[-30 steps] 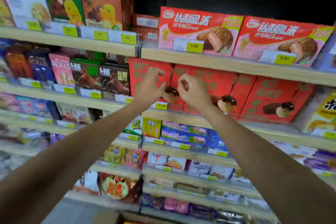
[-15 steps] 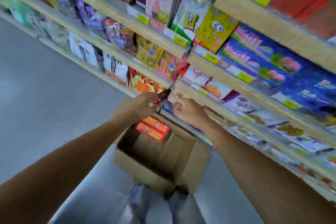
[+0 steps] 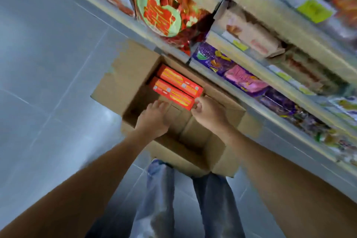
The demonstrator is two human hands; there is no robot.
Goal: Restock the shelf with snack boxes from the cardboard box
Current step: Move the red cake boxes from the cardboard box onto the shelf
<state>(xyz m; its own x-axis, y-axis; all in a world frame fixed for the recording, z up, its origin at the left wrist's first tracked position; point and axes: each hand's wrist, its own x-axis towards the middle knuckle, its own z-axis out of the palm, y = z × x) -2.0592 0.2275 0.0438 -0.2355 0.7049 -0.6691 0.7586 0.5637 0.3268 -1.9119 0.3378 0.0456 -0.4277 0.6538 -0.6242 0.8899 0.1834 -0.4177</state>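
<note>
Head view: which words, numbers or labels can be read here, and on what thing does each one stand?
None reads for certain; the picture is blurred.
Two red snack boxes in the open brown cardboard box: yellow print, illegible.
Red foil bag with round green label: red characters, illegible.
Yellow price tags on the shelf edges: too blurred.
Purple packets below them: too blurred.

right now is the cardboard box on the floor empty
No, two red snack boxes lie side by side inside the cardboard box, at its far end.
</note>
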